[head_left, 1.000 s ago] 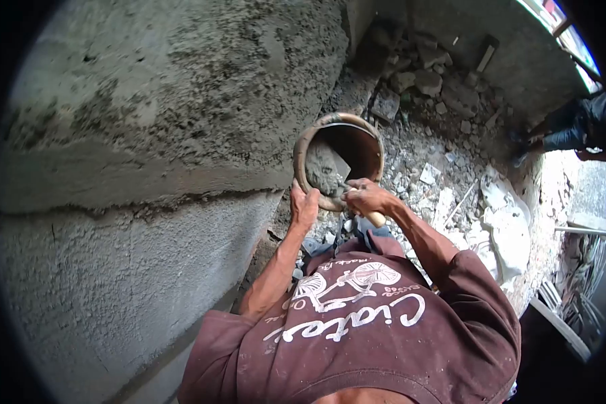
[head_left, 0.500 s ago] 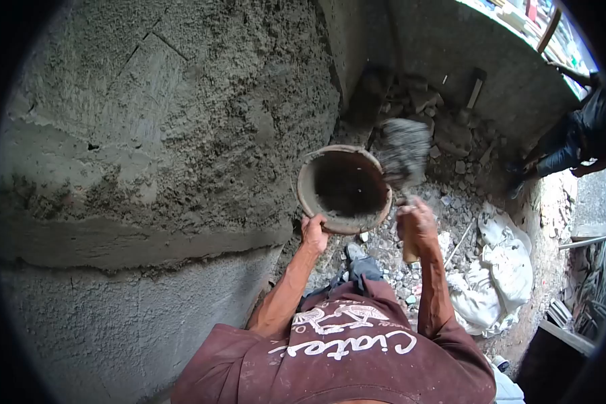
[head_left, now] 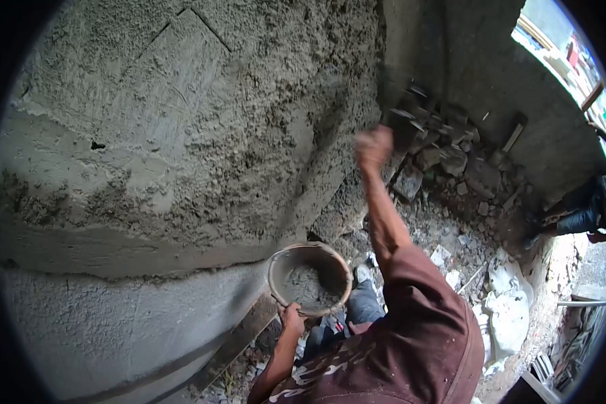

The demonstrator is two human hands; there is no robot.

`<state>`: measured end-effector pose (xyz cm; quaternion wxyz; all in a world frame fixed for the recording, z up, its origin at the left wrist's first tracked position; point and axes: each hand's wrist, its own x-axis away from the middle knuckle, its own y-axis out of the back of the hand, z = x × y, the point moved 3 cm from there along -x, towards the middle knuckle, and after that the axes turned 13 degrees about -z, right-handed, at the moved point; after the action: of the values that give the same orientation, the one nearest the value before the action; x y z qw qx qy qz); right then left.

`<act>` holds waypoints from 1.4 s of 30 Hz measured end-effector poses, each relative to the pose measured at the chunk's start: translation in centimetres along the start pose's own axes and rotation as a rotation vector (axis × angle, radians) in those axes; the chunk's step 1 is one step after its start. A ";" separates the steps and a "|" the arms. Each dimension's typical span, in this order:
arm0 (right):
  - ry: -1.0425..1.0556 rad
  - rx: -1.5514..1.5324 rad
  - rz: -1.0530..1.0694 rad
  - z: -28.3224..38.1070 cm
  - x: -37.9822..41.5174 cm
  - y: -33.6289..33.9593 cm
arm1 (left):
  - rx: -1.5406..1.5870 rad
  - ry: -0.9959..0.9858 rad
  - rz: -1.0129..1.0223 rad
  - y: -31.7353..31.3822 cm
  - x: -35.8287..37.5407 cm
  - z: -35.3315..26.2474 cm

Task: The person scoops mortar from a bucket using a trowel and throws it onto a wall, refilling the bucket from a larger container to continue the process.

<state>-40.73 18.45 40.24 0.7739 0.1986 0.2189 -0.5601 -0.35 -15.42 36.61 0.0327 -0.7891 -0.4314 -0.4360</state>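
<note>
My left hand (head_left: 291,319) grips the near rim of a round bucket (head_left: 344,262), which is tilted so that its inside shows. Wet grey mortar (head_left: 308,286) lies in the bottom. My right hand (head_left: 374,148) is raised close to the wall's right end, closed in a fist round a trowel. Motion smears the hand, and the trowel blade (head_left: 409,118) is too blurred to tell whether mortar is on it. Rough fresh mortar covers the upper part of the wall (head_left: 249,141) at my left; the lower band is smoother and paler.
Broken stones and rubble (head_left: 451,161) are heaped in the corner and spread around my feet. A white sack (head_left: 508,310) lies on the right. At the far right edge another person's leg (head_left: 579,219) shows. A tool with a light handle (head_left: 514,137) leans against the back wall.
My right hand has swung up and forward from beside the bucket with the trowel, which carried a load of mortar. The bucket, in my left hand, sits lower in view, and its mortar now shows.
</note>
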 end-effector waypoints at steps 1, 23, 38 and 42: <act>0.119 -0.094 0.053 7.4 2.3 -0.9 | -0.007 -0.008 0.001 0.5 -0.4 -0.3; 0.632 0.271 1.404 14.4 23.9 27.6 | -0.159 -0.995 0.251 7.3 3.7 -7.4; -1.273 -0.496 1.380 18.3 24.0 34.4 | 0.010 -0.673 0.778 2.1 3.7 -9.5; -1.445 -0.574 1.168 16.5 19.2 33.7 | 0.131 -0.320 0.723 -4.6 3.6 -8.1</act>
<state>-1.31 4.22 45.15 0.8967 -0.3121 -0.3138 -0.0002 -8.04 -13.70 42.71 0.1666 -0.9443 -0.1521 -0.2395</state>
